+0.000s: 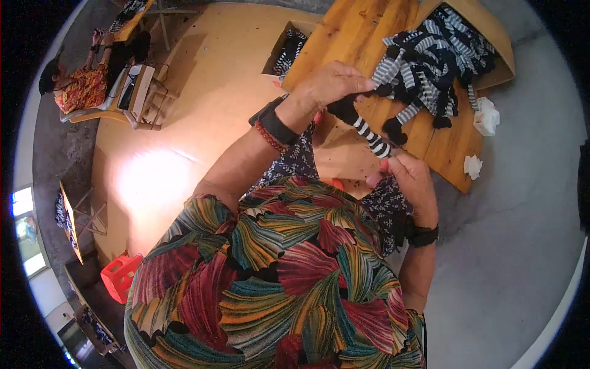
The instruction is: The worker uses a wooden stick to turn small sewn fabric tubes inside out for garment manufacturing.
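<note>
Grey concrete floor point(510, 246) — tan mat point(203, 123), wooden table point(362, 31).

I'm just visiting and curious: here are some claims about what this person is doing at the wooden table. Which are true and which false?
1. The left hand holds a black-and-white striped sock. True.
2. The right hand is resting flat on the wooden table. False: it is raised near the sock's lower end, off the table.
3. A pile of striped socks lies on the table. True.
4. The crate on the floor is blue. False: it is red.
5. Another person sits in the background. True.
</note>
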Available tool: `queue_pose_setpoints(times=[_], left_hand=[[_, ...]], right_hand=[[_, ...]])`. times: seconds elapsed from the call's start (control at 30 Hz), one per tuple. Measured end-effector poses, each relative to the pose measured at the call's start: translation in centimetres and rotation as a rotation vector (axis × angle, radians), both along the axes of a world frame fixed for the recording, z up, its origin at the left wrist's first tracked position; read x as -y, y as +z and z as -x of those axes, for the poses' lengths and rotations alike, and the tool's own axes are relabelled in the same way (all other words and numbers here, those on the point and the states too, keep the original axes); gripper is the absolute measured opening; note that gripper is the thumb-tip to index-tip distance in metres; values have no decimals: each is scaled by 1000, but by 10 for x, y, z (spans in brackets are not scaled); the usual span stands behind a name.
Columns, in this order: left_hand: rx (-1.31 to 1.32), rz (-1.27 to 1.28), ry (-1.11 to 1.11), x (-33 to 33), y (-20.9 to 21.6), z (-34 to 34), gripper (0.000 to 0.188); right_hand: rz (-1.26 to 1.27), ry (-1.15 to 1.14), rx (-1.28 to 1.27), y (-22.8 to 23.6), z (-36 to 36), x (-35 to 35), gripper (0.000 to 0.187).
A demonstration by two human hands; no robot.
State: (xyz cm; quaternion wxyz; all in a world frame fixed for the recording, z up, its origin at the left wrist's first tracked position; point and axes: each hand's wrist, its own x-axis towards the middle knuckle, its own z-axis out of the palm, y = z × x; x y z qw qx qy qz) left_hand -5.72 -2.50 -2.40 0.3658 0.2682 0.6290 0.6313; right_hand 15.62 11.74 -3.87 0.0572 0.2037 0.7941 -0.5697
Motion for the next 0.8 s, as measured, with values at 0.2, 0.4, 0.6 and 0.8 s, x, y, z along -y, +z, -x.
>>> queue_pose_setpoints(times=[0.2,0.4,0.6,0.8], left_hand=[[-7,232,-256,1,-3,-8,27],[378,-59,-89,12,-17,-4,35],[585,-318,-17,22,-36,-29,37],[701,-564,222,-9,-20,-46,35]], right_hand=[[-396,234,-63,16,1,0,32],[-43,117,-120,-3,-7,-11,30],[218,-205,-21,-28,-16,1,29],[142,-180,-124,-35,0,27,28]])
